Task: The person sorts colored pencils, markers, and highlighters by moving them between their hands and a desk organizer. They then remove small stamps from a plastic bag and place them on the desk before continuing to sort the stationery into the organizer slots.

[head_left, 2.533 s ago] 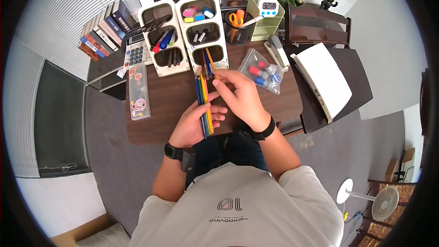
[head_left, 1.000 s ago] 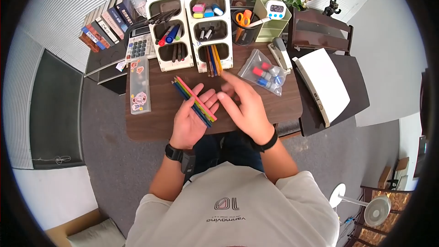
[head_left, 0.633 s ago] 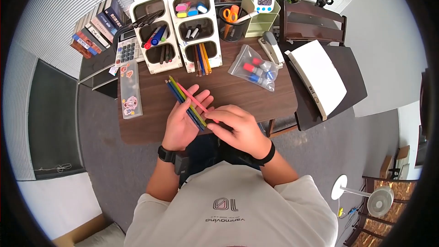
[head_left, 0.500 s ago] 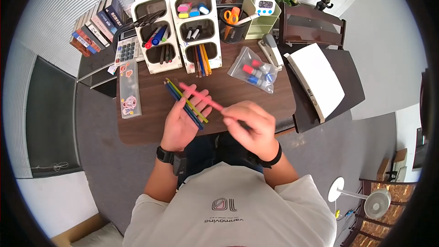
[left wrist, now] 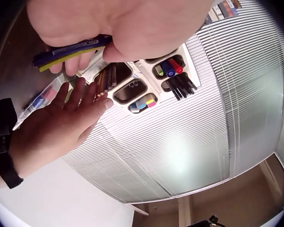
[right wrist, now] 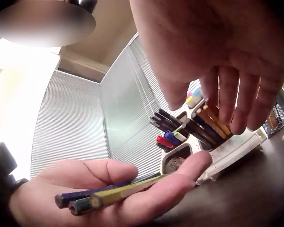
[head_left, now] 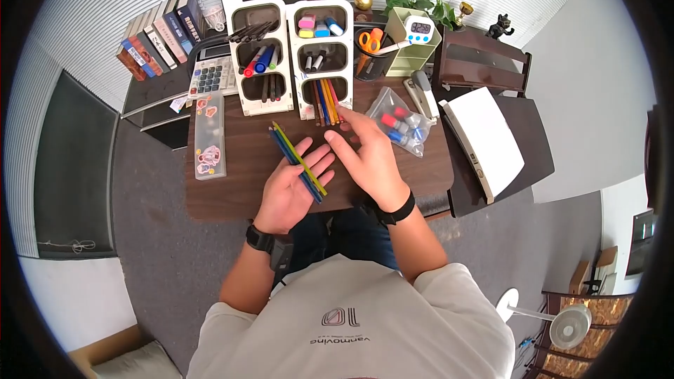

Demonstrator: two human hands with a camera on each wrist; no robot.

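My left hand (head_left: 283, 200) lies palm up over the near part of the table, thumb across three coloured pencils (head_left: 300, 165). In the right wrist view these pencils (right wrist: 120, 193) show blue, teal and yellow ends. My right hand (head_left: 371, 161) reaches forward, fingers extended, its fingertips right at the front lower compartment of a white organizer (head_left: 324, 74). Brown, blue, orange and pink pencils (head_left: 326, 102) stand in that compartment, leaning toward me. In the left wrist view the right hand (left wrist: 68, 118) has its thumb apart from the fingers, close beside these pencils (left wrist: 105, 78).
A second organizer column (head_left: 262, 111) holds pens and markers. Left of it lies a clear sticker-covered case (head_left: 209, 139) near a calculator (head_left: 213, 76). Rightward are a zip bag of red- and blue-capped bottles (head_left: 401, 123), a stapler (head_left: 421, 95) and a mesh cup (head_left: 372, 63) with scissors.
My right hand took the pink pencil from my left hand and moved it forward into the compartment. My left hand now holds fewer pencils, while more stand in the organizer.
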